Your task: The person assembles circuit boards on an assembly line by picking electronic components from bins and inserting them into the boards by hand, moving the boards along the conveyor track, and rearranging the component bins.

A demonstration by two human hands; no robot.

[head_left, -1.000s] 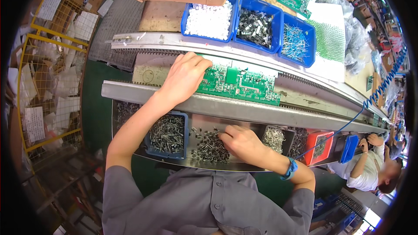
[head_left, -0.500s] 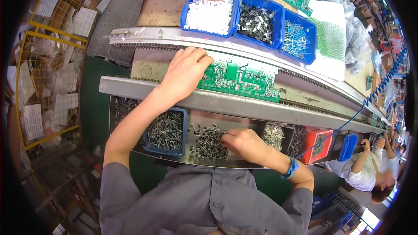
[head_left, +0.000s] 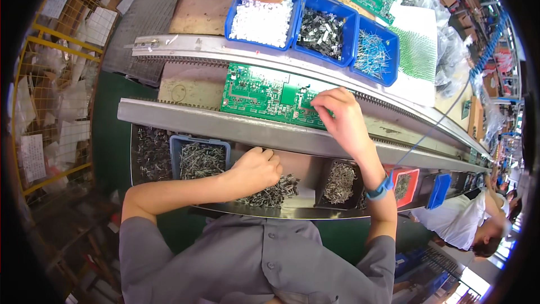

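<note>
A green circuit board with small parts on it lies between two metal rails. Over its right half, my right hand has thumb and fingertips pinched close to the board's surface; whatever they hold is too small to make out. My left hand is curled, knuckles up, at the upper edge of a loose heap of small metal-legged components in the near metal tray. Its fingertips are mostly hidden, so what is in them cannot be seen. Left of that hand stands a blue bin of similar leaded parts.
Beyond the far rail stand blue bins of white parts, black parts and blue leaded parts. A dark box and a red bin sit to the right. A blue coiled cord hangs there. Another person works farther right.
My left hand has left the board and come down to the component heap. My right hand has risen from the heap to the board's right half. The whole view has shifted slightly.
</note>
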